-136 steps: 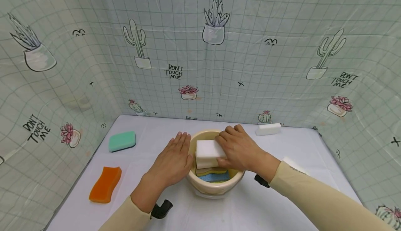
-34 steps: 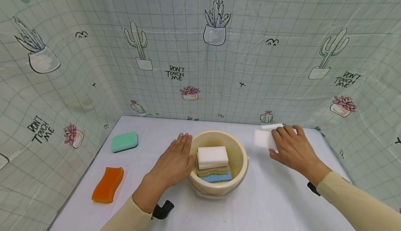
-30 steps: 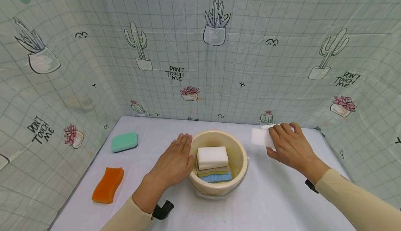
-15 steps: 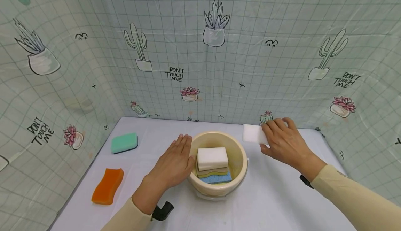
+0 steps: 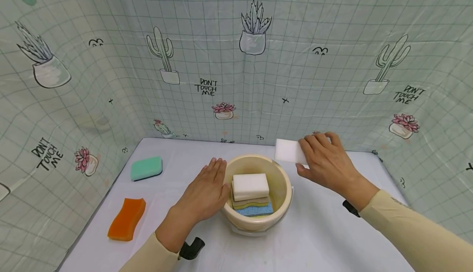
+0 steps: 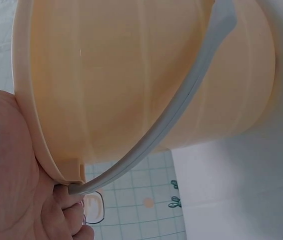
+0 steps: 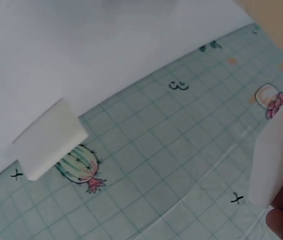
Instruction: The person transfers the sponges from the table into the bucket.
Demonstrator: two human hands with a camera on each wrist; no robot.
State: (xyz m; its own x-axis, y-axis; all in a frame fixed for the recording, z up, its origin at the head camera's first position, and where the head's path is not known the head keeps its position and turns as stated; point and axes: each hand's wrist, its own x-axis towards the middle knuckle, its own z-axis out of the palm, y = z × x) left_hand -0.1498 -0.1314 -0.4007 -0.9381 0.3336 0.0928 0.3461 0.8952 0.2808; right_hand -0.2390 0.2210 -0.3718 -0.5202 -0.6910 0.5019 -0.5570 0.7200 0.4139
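Observation:
My right hand pinches a white sponge between thumb and fingers, holding it up just beyond the bucket's right rim. The cream bucket stands upright, with a white sponge stacked inside on a beige-and-yellow sponge and a blue sponge. Straight-fingered, my left hand rests against the bucket's left rim. The left wrist view shows the palm edge at that rim, near the end of the grey handle.
On the left of the white table lie a green sponge and an orange sponge. Another white sponge lies by the back edge, hidden behind my right hand in the head view. A patterned curtain closes off the back and sides.
My right hand has let go of a white sponge in the bucket, taken another from the table's right side, and carried it left and up to the rim. My left hand stays put.

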